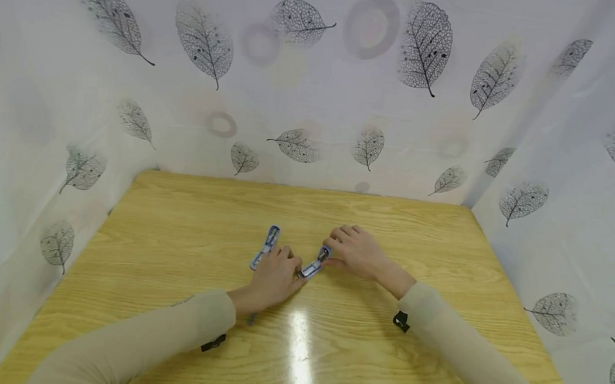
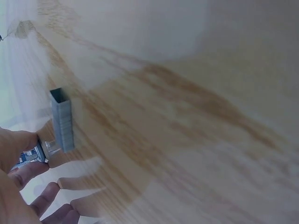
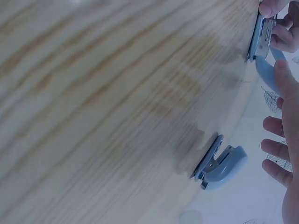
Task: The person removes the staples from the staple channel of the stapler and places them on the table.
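Observation:
A light blue stapler (image 1: 311,268) lies swung apart between my two hands, its metal inside showing. My left hand (image 1: 274,278) pinches its near end. At the far end, my right hand (image 1: 358,252) pinches the blue top (image 3: 266,72) between thumb and fingers, the other fingers spread loose. A second blue stapler (image 1: 264,248), also swung apart, rests on the table just beyond my left hand; the right wrist view shows this stapler (image 3: 222,168) from the side. A grey stick of staples (image 2: 64,121) lies near my left hand, by the wrist in the head view.
The wood-grain table (image 1: 189,220) is shiny, with a bright reflection near its front middle. A pale leaf-printed curtain (image 1: 313,98) hangs at the back and along both sides. Black straps (image 1: 400,321) sit at the sleeves.

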Tool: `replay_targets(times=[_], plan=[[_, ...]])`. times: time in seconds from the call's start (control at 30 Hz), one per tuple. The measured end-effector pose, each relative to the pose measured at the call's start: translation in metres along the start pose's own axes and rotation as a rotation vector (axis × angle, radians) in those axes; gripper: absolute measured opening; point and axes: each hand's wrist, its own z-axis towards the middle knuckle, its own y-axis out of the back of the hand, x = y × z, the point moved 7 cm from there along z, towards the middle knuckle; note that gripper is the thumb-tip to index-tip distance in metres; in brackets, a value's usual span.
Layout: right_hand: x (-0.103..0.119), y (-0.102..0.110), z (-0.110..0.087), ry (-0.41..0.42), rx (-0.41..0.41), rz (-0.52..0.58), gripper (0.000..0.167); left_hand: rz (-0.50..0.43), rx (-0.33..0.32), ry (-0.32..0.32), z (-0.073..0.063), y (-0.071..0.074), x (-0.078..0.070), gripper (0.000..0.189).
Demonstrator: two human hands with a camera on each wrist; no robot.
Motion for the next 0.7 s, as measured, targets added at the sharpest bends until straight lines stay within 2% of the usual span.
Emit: replay_targets(times=[0.4, 0.7], plan=[[-0.009, -0.001, -0.007, 0.008, -0.021, -0.112, 0.05, -0.018, -0.018, -0.011, 0.0, -0.001, 0.0, 0.032], [-0.012, -0.002, 0.001, 0.003, -0.009, -0.085, 0.051, -0.022, -0.029, -0.019, 0.0, -0.001, 0.0, 0.032]])
